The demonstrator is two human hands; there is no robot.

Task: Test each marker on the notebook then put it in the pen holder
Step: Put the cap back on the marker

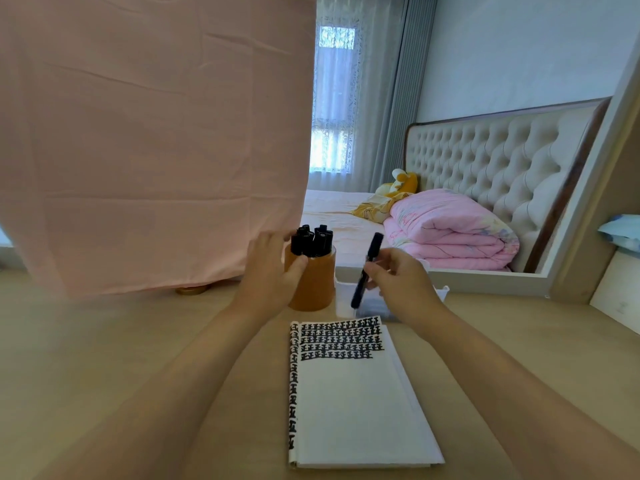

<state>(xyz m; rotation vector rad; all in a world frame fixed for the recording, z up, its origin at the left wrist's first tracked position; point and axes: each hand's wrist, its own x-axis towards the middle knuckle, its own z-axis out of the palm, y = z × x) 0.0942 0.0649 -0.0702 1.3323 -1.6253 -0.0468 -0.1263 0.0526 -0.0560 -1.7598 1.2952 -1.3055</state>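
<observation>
The notebook (pixel 356 410) lies open on the surface (pixel 104 341), its spine to the left. Rows of thick black marks fill the top of the page and run down the left margin. They are repeated shapes, and I cannot read them as words. The left hand (pixel 270 271) grips the brown pen holder (pixel 313 289), with the thumb on the front wall and the fingers round the back. The holder stands just beyond the top left corner of the notebook, and many black markers (pixel 311 240) stand upright in it. The right hand (pixel 405 282) pinches one black marker (pixel 366 271) at its middle. This marker is tilted in the air just to the right of the holder, not touching it. Any print on it is too small to tell. Its lower end hangs over a white plastic box (pixel 342 296) beside the holder. Only a narrow strip of surface shows between the notebook and the holder, with wider stretches on both sides. A pink cloth (pixel 156 133) hangs behind, on the left. On the right are a bed (pixel 332 209), a folded pink blanket (pixel 450 230) and a yellow soft toy (pixel 401 183).
</observation>
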